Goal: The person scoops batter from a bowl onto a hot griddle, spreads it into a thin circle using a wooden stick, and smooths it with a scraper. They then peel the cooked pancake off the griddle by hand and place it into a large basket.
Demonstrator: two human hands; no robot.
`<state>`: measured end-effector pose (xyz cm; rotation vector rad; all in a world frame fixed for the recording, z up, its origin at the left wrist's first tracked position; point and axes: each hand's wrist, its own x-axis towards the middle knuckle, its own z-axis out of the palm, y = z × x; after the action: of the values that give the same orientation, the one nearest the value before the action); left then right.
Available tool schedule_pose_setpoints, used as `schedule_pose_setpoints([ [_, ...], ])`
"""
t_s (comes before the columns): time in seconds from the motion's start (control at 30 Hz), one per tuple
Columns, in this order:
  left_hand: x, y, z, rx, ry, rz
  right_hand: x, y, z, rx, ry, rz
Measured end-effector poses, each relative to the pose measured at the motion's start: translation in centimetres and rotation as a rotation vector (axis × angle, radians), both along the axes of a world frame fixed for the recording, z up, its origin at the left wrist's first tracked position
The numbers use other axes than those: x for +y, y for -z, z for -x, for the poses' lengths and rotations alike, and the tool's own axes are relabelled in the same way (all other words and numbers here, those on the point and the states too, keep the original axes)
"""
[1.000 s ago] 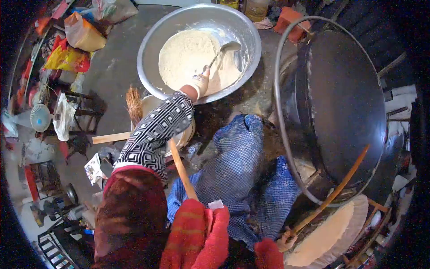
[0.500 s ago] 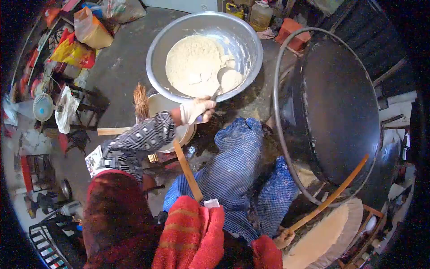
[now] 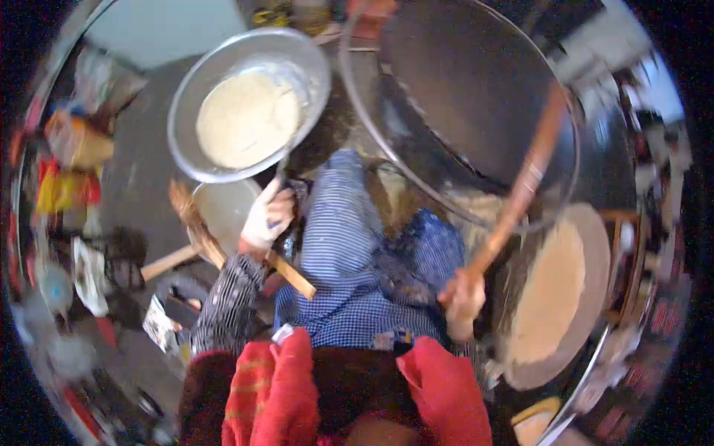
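My left hand, in a whitish glove, is closed round the handle of a ladle at the near rim of a metal basin. Pale, thick batter lies in the basin; the ladle's head is hard to make out there. My right hand grips the lower end of a long wooden stick. The stick slants up and right, its blurred far end over a large dark round griddle with a metal ring around it.
A round tray holding a thin, pale brown sheet stands at the right. Below the basin are a white bucket, a straw brush and a wooden bar. Bags lie at the left.
The view has swung, so the basin and griddle sit further left. My left hand is closer to my body. My right hand and stick show more fully, with the stick's tip higher in view.
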<state>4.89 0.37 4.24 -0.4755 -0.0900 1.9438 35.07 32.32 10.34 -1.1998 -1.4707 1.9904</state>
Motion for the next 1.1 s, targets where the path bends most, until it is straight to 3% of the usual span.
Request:
schedule_pose_setpoints([
  [0.03, -1.5, 0.0, -1.0, -0.041, -0.03, 0.044, -0.3, 2.7, -0.6, -0.068, -0.114, -0.166],
  [0.07, -2.9, 0.0, -1.2, 0.053, -0.002, 0.004, -0.8, 2.1, 0.1, -0.084, -0.204, -0.076],
  [0.1, -4.6, 0.0, -2.3, 0.056, -0.109, 0.169, -1.8, 0.9, 1.1, -0.093, -0.29, 0.014],
  [0.13, -5.7, -1.6, -3.1, 0.459, -0.094, 0.533, -2.5, -1.3, 2.3, -0.089, -0.36, 0.048],
  [0.17, -7.3, -1.7, -3.6, 0.729, -0.131, 0.736, -2.3, 0.9, 1.9, -0.116, -0.471, 0.05],
  [0.2, -10.1, -0.2, -2.5, 0.728, -0.1, 0.783, -2.7, -0.4, 2.6, -0.099, -0.479, 0.083],
  [0.23, -10.0, -1.4, -1.9, 0.36, -0.095, 0.277, -2.7, -0.6, 2.8, -0.038, -0.484, 0.088],
  [0.27, -10.5, -2.6, -2.4, 0.781, -0.112, 0.794, -2.2, -0.6, 3.0, 0.027, -0.504, 0.093],
  [0.3, -10.7, -3.1, -2.2, 0.804, -0.096, 0.791, -1.8, -0.4, 3.2, 0.043, -0.483, 0.095],
  [0.37, -11.3, -4.5, -1.4, 0.475, -0.179, 0.633, 0.5, -1.0, 3.7, 0.101, -0.39, 0.187],
  [0.4, -11.2, -5.5, -1.4, 0.306, -0.224, 0.555, 2.3, -0.4, 3.9, 0.18, -0.353, -0.041],
  [0.43, -8.4, -8.7, -2.3, 0.269, -0.33, 0.734, 4.6, -0.6, 4.3, 0.251, -0.275, -0.122],
  [0.47, -6.8, -10.9, -2.9, 0.284, -0.348, 0.73, 7.3, -1.9, 4.4, 0.278, -0.2, -0.213],
  [0.5, -5.5, -12.7, -3.4, 0.382, -0.339, 0.782, 11.0, 0.3, 4.9, 0.26, -0.163, -0.412],
  [0.53, -4.1, -14.6, -4.0, 0.479, -0.33, 0.839, 14.3, -1.2, 4.8, 0.089, -0.105, -0.75],
  [0.57, -2.6, -16.8, -4.3, 0.334, -0.257, 0.674, 17.7, -0.2, 4.8, 0.176, -0.066, -0.779],
  [0.6, -1.9, -16.7, -3.9, 0.342, -0.278, 0.665, 19.9, -1.4, 4.5, 0.132, -0.041, -0.562],
  [0.63, -1.7, -16.3, -3.4, 0.559, -0.289, 0.783, 22.6, -0.7, 4.1, -0.04, -0.025, -0.719],
  [0.67, -1.2, -16.3, -3.0, 0.775, -0.297, 0.902, 24.9, 1.4, 4.4, 0.067, 0.048, -0.719],
  [0.73, 5.1, -21.1, -5.5, 0.593, -0.257, 0.672, 27.0, 3.0, 3.5, -0.247, -0.004, -0.933],
  [0.8, 8.9, -21.8, -6.2, 0.624, -0.168, 0.565, 26.1, 1.6, 4.1, -0.231, -0.007, -0.844],
  [0.87, 12.6, -21.2, -7.1, 0.833, -0.048, 0.638, 25.3, 2.2, 4.5, -0.231, -0.015, -0.751],
  [0.93, 17.5, -21.3, -8.9, 1.142, 0.097, 0.93, 25.1, 4.8, 5.7, -0.075, 0.072, -0.617],
  [1.0, 21.8, -20.6, -10.1, 1.509, 0.164, 1.025, 24.5, 5.0, 5.6, -0.086, 0.074, -0.723],
  [1.07, 24.2, -16.3, -8.7, 1.928, 0.175, 1.167, 24.3, 4.8, 5.6, -0.385, 0.014, -0.572],
  [1.1, 25.9, -12.2, -6.1, 2.67, -0.416, 1.048, 24.0, 5.2, 5.6, -0.427, 0.008, -0.64],
])
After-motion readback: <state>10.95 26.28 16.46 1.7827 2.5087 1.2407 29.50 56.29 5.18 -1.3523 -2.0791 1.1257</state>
